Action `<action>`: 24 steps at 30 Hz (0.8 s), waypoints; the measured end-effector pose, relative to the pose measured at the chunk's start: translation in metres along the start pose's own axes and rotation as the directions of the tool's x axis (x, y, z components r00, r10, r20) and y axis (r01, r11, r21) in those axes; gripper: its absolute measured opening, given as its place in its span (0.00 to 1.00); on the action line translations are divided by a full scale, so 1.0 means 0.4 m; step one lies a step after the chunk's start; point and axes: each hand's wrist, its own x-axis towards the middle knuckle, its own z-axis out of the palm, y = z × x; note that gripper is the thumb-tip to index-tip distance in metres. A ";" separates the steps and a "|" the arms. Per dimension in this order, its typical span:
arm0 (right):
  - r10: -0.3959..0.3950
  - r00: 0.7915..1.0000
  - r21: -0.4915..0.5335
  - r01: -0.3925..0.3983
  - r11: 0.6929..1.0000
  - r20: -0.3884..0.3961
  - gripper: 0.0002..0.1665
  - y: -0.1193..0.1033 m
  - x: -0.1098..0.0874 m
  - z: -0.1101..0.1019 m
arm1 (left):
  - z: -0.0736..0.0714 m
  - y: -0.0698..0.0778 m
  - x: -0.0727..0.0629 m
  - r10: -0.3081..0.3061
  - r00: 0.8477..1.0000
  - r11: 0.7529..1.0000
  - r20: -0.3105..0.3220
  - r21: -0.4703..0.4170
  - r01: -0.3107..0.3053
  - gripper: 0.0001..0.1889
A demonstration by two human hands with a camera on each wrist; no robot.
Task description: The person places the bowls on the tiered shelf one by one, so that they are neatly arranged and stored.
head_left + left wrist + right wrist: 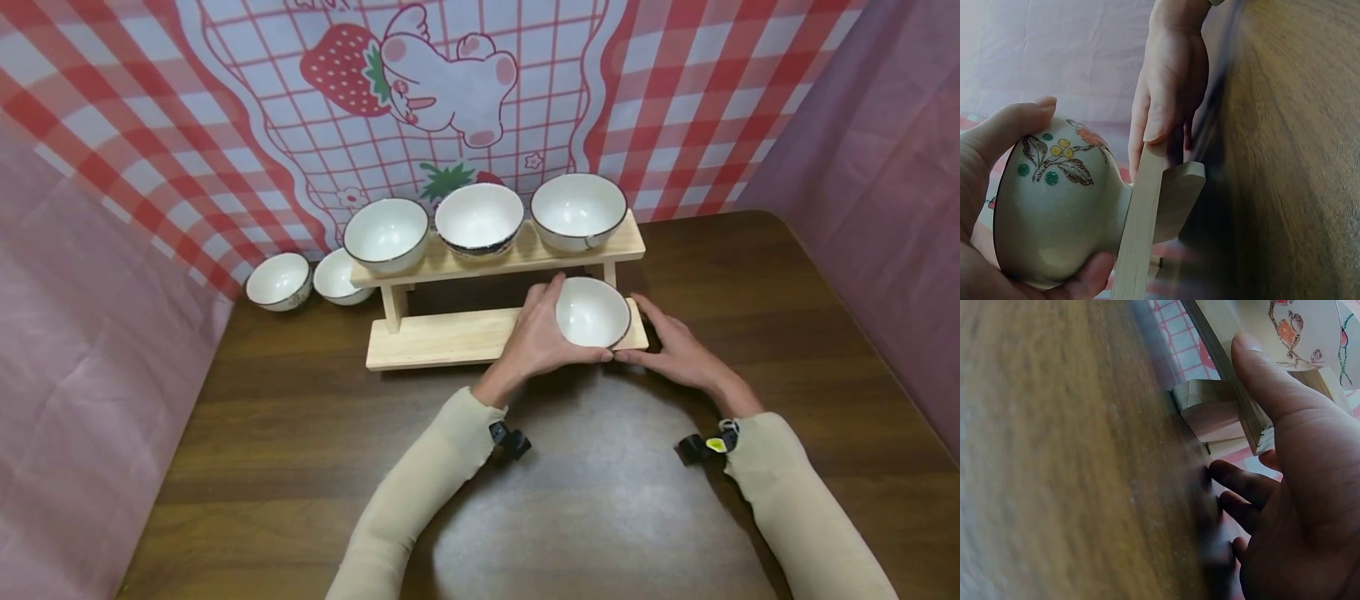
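In the head view my left hand (pixel 536 333) grips a white bowl (pixel 592 312) at the right of the lower board of a two-tier wooden rack (pixel 442 337). Its thumb and fingers curve round the bowl's side. Painted leaves and yellow berries decorate that bowl (pixel 1060 206) in the left wrist view, where its foot meets the board. At the board's right end, my right hand (pixel 678 350) holds the rack, thumb along the front edge and fingers round the end. The right wrist view shows the right thumb (pixel 1272 375) against the board; several other fingers hang below.
Three bowls stand on the upper board: a left one (pixel 386 235), a dark-patterned middle one (pixel 480 218) and a right one (pixel 577 212). Two smaller bowls, one outer (pixel 279 282) and one partly hidden (pixel 337 277), sit left of the rack on the brown table (pixel 300 467). Checked cloth hangs behind.
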 end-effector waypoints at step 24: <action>-0.007 1.000 0.005 0.007 1.000 0.000 0.58 0.001 -0.001 0.000 | -0.010 0.003 -0.003 0.006 1.000 0.998 0.005 0.062 -0.006 0.68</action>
